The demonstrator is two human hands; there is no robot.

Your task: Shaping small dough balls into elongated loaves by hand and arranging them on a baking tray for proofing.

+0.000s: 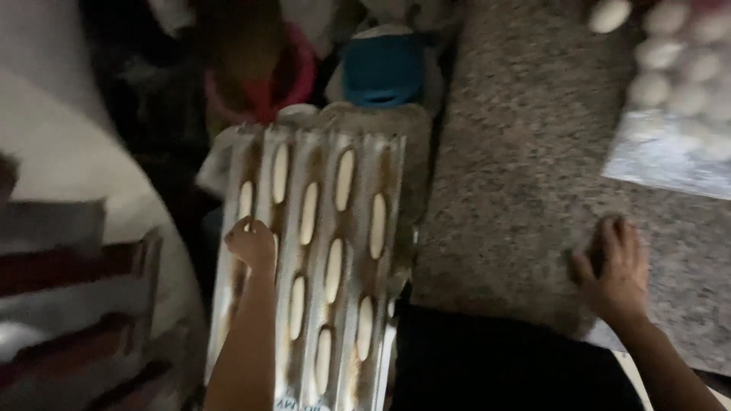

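Observation:
A long corrugated metal baking tray (388, 175) lies below me, its grooves holding several pale oblong dough pieces (345, 180). My left hand (251, 243) rests over the tray's left grooves, fingers curled; whether it grips a dough piece is hidden by blur. My right hand (615, 268) lies on the speckled stone counter (518, 167), fingers bent, with a dark patch under them that I cannot make out.
At the top right a foil sheet (662, 164) carries several round white dough balls (670, 68). Behind the tray stand a pink container (263, 76) and a blue one (383, 68). A white and dark shape (76, 228) fills the left side.

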